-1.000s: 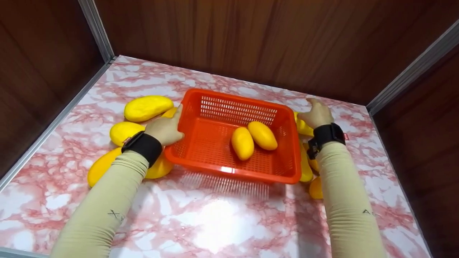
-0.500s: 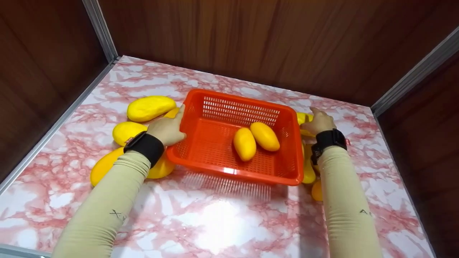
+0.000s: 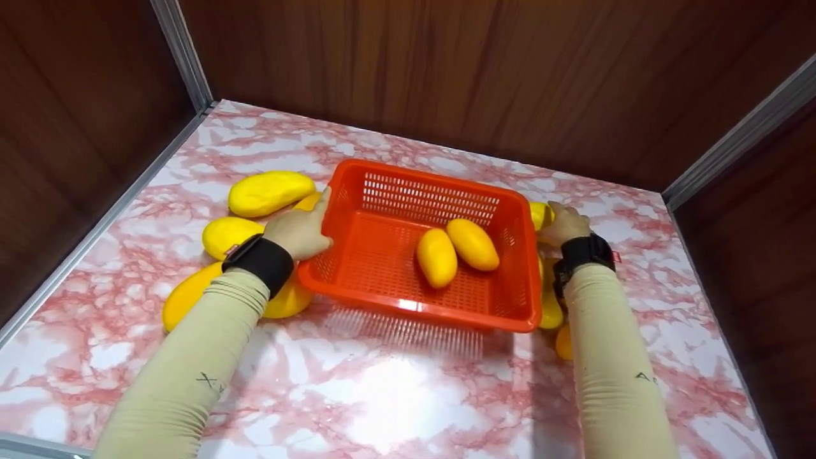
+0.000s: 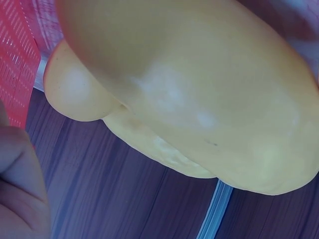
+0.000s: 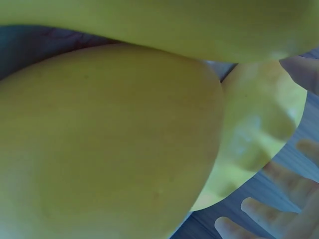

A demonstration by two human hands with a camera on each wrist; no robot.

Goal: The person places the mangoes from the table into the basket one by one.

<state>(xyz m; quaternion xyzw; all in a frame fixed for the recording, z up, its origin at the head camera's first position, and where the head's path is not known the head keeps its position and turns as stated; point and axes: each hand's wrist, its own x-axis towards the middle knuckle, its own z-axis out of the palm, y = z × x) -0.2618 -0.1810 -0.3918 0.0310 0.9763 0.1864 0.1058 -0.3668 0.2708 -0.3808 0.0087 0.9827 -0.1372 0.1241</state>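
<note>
An orange-red plastic basket [image 3: 408, 307] stands in the middle of the table with two yellow mangoes [image 3: 437, 258] lying in its right half. At its left rim, my left hand [image 3: 296, 233] grips the edge, thumb over the rim and the other fingers partly hidden. My right hand [image 3: 569, 224] is just beyond the basket's right side, over a yellow mango [image 3: 540, 215]. In the right wrist view its fingers [image 5: 271, 216] are spread around that mango [image 5: 249, 142], with the thumb right at its surface. Two larger-looking mangoes [image 5: 109, 139] fill the near part of that view.
Several more mangoes [image 3: 271, 193] lie left of the basket, some under my left forearm. Others [image 3: 549, 306] lie along its right side beside my right sleeve. Dark wooden panels [image 3: 446, 76] with metal corner strips enclose the pink marbled table [image 3: 287, 382] on three sides.
My right hand has come lower and nearer to me, down onto the mango at the basket's far right. My left hand stays at the left rim; the view has shifted slightly.
</note>
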